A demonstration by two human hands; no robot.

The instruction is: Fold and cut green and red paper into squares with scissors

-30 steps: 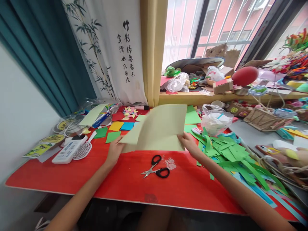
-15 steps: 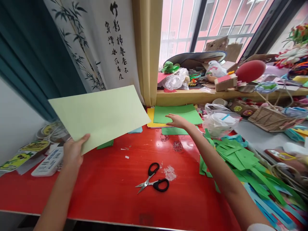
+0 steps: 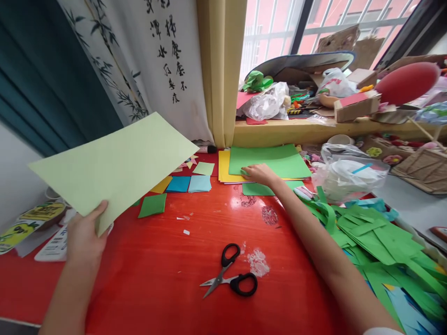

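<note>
My left hand (image 3: pixel 83 238) grips the lower edge of a large pale green sheet of paper (image 3: pixel 115 165) and holds it up over the left side of the red table (image 3: pixel 167 274). My right hand (image 3: pixel 260 174) reaches far forward and rests, fingers flat, on the near left corner of a stack of green and yellow sheets (image 3: pixel 272 160) by the window sill. Black-handled scissors (image 3: pixel 230 278) lie on the table between my arms, blades partly apart.
Small coloured paper squares (image 3: pixel 188 183) lie behind the held sheet. Green paper strips and offcuts (image 3: pixel 377 237) pile up at the right. A plastic bag (image 3: pixel 349 174) sits beside the stack. The sill (image 3: pixel 314 130) is cluttered with bags and boxes. A remote and stickers lie far left.
My right hand let go of the pale green sheet and moved forward onto the paper stack. My left hand swung the sheet out to the left and lower.
</note>
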